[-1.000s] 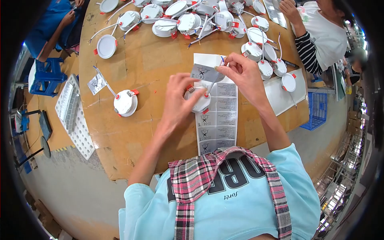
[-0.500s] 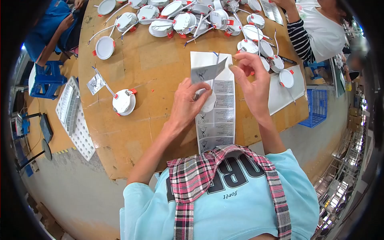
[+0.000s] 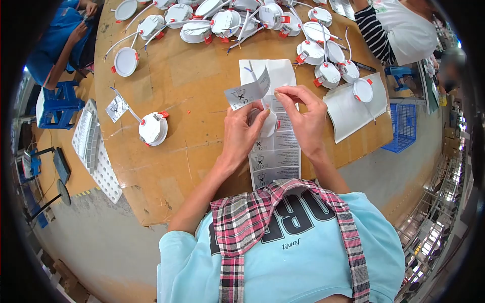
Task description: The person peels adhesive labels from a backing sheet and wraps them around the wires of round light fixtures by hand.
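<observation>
My left hand (image 3: 241, 130) holds a round white lamp (image 3: 268, 125) between thumb and fingers, above a long printed label sheet (image 3: 281, 154). A folded silver label (image 3: 248, 92) is attached around the lamp's cable and stands out above my left hand. My right hand (image 3: 305, 117) is just right of the label, thumb and forefinger pinched together; what they hold, if anything, is too small to tell. To the left, another lamp (image 3: 152, 129) lies on the table with a silver label (image 3: 116, 108) on its cable.
Several white lamps (image 3: 225, 22) with cables are piled at the table's far side. White sheets (image 3: 348, 118) lie at the right, under one lamp (image 3: 362, 90). A blue crate (image 3: 402, 126) stands beyond the right edge. One person is at the far left, another at the upper right.
My right hand has come off the cable and the label and moved down, its fingers now pinched. The label has turned leftward. My left hand has closed around the lamp.
</observation>
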{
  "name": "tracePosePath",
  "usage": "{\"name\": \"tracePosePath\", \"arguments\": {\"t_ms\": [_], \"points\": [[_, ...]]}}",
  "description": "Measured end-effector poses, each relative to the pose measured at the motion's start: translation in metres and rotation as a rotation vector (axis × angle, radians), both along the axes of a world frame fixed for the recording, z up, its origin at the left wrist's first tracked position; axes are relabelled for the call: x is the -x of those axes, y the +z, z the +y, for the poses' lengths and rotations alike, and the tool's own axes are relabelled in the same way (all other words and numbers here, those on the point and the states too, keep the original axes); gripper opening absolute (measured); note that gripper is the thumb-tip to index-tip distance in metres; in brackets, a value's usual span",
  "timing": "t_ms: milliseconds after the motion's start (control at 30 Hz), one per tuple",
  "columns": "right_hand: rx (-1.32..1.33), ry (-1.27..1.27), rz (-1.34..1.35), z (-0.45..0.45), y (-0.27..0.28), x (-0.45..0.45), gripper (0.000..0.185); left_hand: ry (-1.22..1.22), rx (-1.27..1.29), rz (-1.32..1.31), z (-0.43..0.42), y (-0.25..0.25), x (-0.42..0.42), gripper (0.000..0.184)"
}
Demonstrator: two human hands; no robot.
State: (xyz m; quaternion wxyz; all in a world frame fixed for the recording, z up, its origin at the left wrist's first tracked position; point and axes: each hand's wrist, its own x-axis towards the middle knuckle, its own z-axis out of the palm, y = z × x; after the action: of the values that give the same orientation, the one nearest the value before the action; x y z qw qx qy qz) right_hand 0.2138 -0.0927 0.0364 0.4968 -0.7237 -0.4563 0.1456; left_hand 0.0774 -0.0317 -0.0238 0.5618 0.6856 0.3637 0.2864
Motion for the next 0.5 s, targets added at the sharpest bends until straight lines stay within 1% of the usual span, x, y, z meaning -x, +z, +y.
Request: {"name": "tracePosePath", "arguments": {"t_ms": [67, 133, 233, 267, 367, 467, 500], "points": [[-0.031, -0.007, 0.014, 0.000, 0.000, 0.002, 0.012, -0.004, -0.106, 0.025, -0.001, 0.003, 0.000, 0.018], [-0.055, -0.031, 0.062, 0.000, 0.005, 0.005, 0.011, -0.012, -0.361, 0.054, 0.003, 0.017, 0.001, 0.013], [-0.087, -0.054, 0.144, -0.004, 0.007, 0.006, 0.013, -0.010, -0.619, 0.099, 0.008, 0.032, 0.000, 0.010], [-0.097, -0.059, 0.175, -0.005, 0.007, 0.005, 0.014, -0.021, -0.657, 0.134, 0.009, 0.038, 0.001, 0.010], [-0.173, -0.054, 0.344, -0.012, -0.002, 0.003, 0.027, -0.057, -0.760, 0.261, 0.016, 0.055, 0.010, 0.011], [-0.154, 0.034, 0.306, -0.020, -0.006, -0.006, 0.044, -0.101, -0.834, 0.401, 0.026, 0.061, 0.021, 0.011], [-0.139, 0.043, 0.263, -0.023, -0.009, -0.009, 0.046, -0.119, -0.855, 0.433, 0.028, 0.061, 0.024, 0.011]]}}
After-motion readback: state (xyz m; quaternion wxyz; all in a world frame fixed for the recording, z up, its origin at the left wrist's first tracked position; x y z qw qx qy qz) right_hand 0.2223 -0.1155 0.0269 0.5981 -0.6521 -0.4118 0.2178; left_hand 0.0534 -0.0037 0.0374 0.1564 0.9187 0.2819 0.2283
